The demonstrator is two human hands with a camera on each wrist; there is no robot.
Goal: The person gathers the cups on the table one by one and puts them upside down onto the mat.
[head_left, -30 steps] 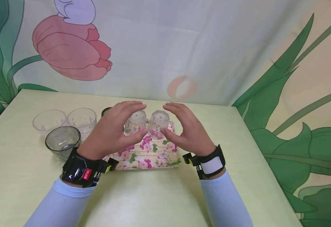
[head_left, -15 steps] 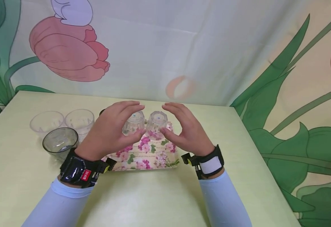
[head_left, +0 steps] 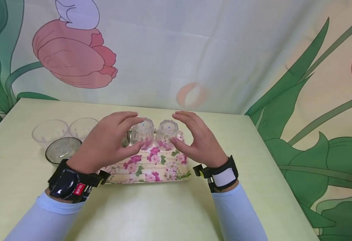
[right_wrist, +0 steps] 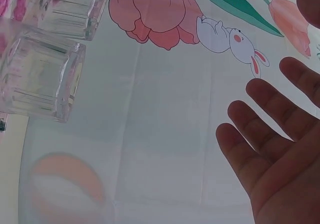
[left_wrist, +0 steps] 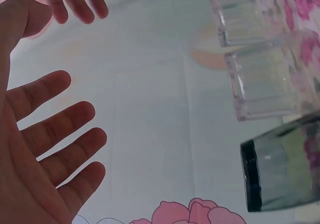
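Note:
My left hand [head_left: 106, 144] hovers over the left part of a flower-printed tray [head_left: 145, 174], fingers loosely bent and apart, holding nothing. Across from it my right hand [head_left: 198, 142] hangs near the tray's right side, thumb and fingers spread, also free of any object. Between the hands, two clear faceted glasses stand upside down on the tray: the left one [head_left: 142, 134] and the right one [head_left: 166, 134]. A smoky grey glass [left_wrist: 285, 164] stands beside them, mostly hidden behind the left hand in the head view. In the right wrist view, the nearer clear glass [right_wrist: 40, 76] sits apart from the fingers [right_wrist: 245, 154].
On the table's left are two clear, wide-mouthed glass vessels, one [head_left: 50, 131] beside the other [head_left: 82, 127]. A smoky grey one [head_left: 62, 150] stands in front, partly behind the left wrist. A printed cloth backdrop [head_left: 151, 57] rises behind the table [head_left: 248, 187].
My left hand has moved left and slightly down, away from the clear glasses, uncovering part of the smoky glass on the tray. The right hand has barely moved.

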